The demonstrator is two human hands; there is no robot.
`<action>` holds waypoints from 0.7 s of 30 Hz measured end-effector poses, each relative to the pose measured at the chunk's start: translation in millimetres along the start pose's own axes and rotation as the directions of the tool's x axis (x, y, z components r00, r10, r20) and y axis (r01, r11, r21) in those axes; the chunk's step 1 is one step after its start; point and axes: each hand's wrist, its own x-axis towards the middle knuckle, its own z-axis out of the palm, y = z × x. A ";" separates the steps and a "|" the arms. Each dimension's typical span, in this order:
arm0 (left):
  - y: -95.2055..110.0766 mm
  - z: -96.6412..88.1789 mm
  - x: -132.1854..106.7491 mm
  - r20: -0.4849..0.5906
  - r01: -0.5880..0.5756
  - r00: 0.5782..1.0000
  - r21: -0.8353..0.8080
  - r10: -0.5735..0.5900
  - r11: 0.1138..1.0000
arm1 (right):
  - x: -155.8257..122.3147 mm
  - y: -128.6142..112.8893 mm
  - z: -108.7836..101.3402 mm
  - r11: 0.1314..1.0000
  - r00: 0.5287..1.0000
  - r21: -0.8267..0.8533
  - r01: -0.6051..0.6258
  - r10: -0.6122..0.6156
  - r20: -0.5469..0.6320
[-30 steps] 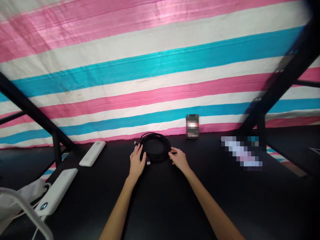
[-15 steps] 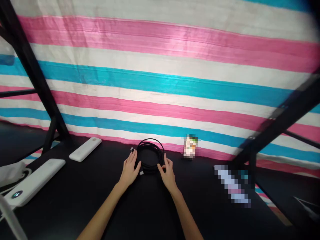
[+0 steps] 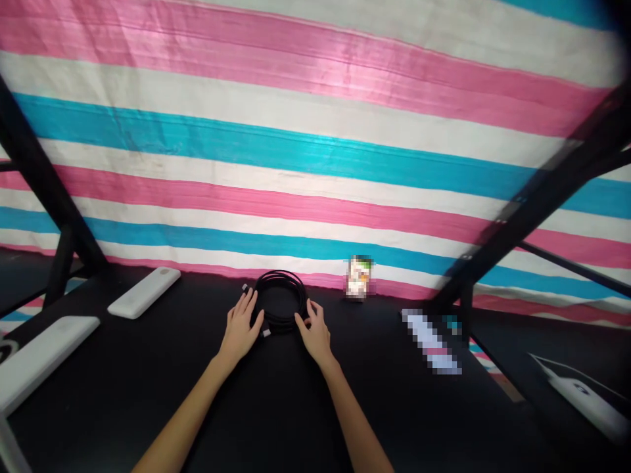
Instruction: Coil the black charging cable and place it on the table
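A coiled black cable (image 3: pixel 280 272) lies on the black table in front of me, its loops forming a ring. Two pale connector ends show at its left side, the upper one (image 3: pixel 244 288) beyond my fingers and the lower one (image 3: pixel 267 333) near my thumb. My left hand (image 3: pixel 240 328) rests against the ring's left edge, fingers stretched out and thumb spread apart. On the opposite side, my right hand (image 3: pixel 315 332) has its fingers curled, with the edge of the coil between thumb and forefinger. Parts of the cable are hidden behind both hands.
Two white power banks, one farther back (image 3: pixel 144 293) and one nearer (image 3: pixel 46 358), lie at left. A blurred-out small card (image 3: pixel 359 278) stands behind my right hand; a pixelated strip (image 3: pixel 431 341) lies right. Another white device (image 3: pixel 584 397) is far right. Black frame bars flank a striped sheet.
The view has turned, shifting the scene leftward and showing more of the white device at right. The outer loop that stood apart now sits closer to the coil. Both hands stay at its sides.
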 end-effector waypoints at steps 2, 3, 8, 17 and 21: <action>1.9 -2.1 -1.5 -0.013 -0.023 1.000 -0.004 0.023 1.000 | 1.5 4.7 2.0 0.994 0.999 0.104 -0.020 0.024 -0.040; 3.4 -3.6 -2.3 -0.022 -0.039 0.999 -0.008 0.039 0.999 | 2.4 7.3 3.0 0.984 0.998 0.174 -0.032 0.042 -0.053; 11.4 -12.3 -3.9 -0.111 -0.097 0.990 -0.041 0.092 0.994 | 4.9 14.7 6.2 0.904 0.993 0.425 -0.050 0.091 -0.075; 16.4 -20.2 -0.2 -0.255 -0.073 0.966 -0.093 0.047 0.993 | 3.9 10.8 0.7 0.950 0.957 0.312 0.031 0.061 -0.282; 18.8 -21.5 -0.3 -0.285 -0.110 0.956 -0.100 0.077 0.989 | 4.1 11.0 0.9 0.949 0.964 0.312 0.042 0.044 -0.263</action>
